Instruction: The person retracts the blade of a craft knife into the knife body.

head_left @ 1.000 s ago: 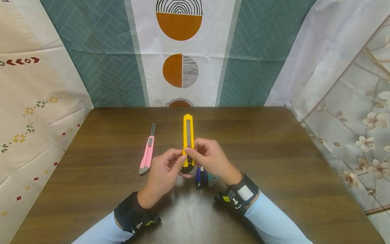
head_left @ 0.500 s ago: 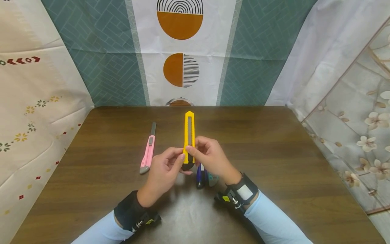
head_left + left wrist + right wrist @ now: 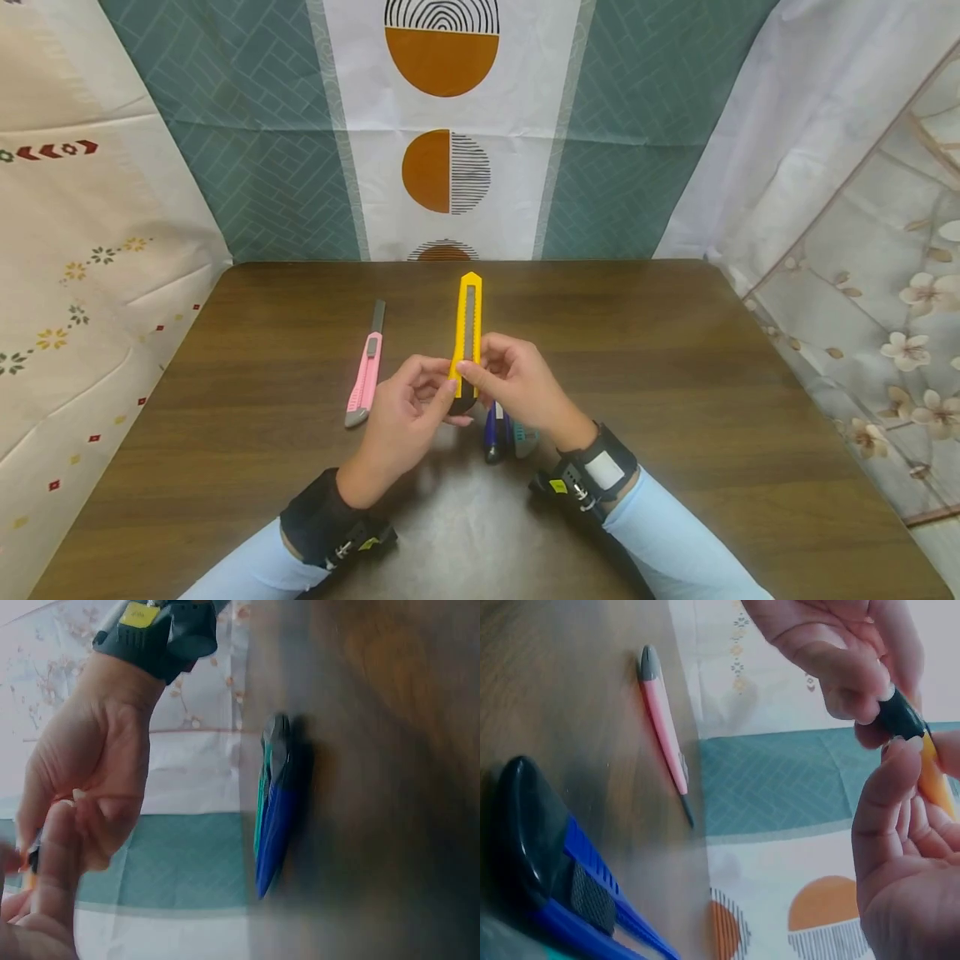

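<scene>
1. Your left hand (image 3: 401,429) pinches the yellow knife (image 3: 469,321) near its black end.
2. Your right hand (image 3: 528,387) pinches it too, thumb on its front.
3. That knife is raised off the table (image 3: 225,433), black end toward you.
4. The pink knife (image 3: 365,375) lies on your left, blade out.
5. The blue knife (image 3: 492,437) and green knife (image 3: 525,440) lie side by side, partly hidden by your right hand.

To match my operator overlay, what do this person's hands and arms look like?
The left hand and right hand are bare. Light blue sleeves cover the forearms. Black wristbands carry small yellow labels; the right one also shows a pale rectangular patch.
</scene>
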Tool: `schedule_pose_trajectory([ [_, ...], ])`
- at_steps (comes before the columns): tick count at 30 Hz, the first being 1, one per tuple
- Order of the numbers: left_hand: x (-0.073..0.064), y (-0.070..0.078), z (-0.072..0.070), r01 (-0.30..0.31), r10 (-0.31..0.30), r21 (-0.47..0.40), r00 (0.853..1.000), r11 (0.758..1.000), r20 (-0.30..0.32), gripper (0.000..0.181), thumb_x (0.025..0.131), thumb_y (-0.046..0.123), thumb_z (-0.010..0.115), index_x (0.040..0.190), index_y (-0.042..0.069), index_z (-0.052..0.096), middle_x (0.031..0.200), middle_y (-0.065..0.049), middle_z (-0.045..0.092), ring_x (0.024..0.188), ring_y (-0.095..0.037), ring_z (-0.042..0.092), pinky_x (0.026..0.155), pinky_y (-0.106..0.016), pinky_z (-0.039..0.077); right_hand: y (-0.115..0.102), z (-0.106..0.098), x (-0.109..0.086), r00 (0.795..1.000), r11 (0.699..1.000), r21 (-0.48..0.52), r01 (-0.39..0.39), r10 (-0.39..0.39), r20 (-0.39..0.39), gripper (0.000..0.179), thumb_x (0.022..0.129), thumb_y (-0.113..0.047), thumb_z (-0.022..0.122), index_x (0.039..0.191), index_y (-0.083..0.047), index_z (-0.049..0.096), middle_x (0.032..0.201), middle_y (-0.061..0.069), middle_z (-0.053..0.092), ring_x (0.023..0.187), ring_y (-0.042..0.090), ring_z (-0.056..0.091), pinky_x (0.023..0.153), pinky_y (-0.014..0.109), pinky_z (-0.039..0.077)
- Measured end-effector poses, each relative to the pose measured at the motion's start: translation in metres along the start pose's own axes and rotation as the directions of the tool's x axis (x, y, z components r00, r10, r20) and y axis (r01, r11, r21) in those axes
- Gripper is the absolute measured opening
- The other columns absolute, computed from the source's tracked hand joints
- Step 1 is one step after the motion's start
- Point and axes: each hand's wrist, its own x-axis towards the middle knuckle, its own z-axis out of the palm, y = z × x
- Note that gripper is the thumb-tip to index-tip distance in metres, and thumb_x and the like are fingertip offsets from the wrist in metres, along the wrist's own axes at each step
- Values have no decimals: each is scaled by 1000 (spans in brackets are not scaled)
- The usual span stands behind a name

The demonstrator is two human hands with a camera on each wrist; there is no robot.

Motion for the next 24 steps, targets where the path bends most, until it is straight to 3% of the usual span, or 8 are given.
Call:
schedule_pose_trajectory([
  [3, 0, 5, -3, 58, -64, 171, 998, 984, 26, 50, 84, 4, 84, 126, 2, 57, 100, -14, 74, 82, -18, 77, 70, -28, 65, 0, -2, 1, 999, 999, -38, -37, 37, 5, 18, 94, -20, 76, 104, -6, 69, 76, 8, 68, 55, 25, 61, 54, 46, 60],
  [6, 1, 10, -5, 84, -108, 351, 993, 933, 48, 61, 77, 7, 90, 127, 4, 57, 100, -8, 74, 81, -13, 75, 72, -23, 64, -2, -6, 4, 997, 993, -98, -63, 66, 33, 20, 93, -23, 78, 103, -9, 70, 74, 5, 69, 55, 23, 63, 57, 51, 61],
  [8, 1, 13, -5, 79, -115, 409, 991, 909, 63, 62, 76, 7, 91, 127, 2, 56, 98, -8, 72, 79, -12, 74, 72, -23, 64, -4, -9, 7, 996, 989, -128, -70, 77, 51, 20, 93, -24, 78, 103, -9, 69, 73, 4, 69, 55, 22, 64, 58, 52, 62],
  [16, 3, 18, -1, 71, -110, 505, 993, 860, 48, 60, 76, 8, 91, 125, 2, 57, 95, -3, 70, 75, -7, 69, 72, -20, 63, -11, -15, 14, 992, 974, -202, -105, 118, 49, 25, 90, -28, 81, 102, -9, 69, 75, 3, 71, 57, 21, 67, 60, 47, 63],
  [24, 0, 14, 5, 123, -162, 501, 986, 857, 35, 56, 77, 5, 89, 123, 3, 58, 93, -5, 71, 75, -8, 69, 71, -22, 63, -10, -21, 20, 989, 972, -183, -144, 146, 1, 25, 89, -26, 82, 103, -10, 68, 79, 4, 73, 60, 23, 68, 67, 60, 62],
])
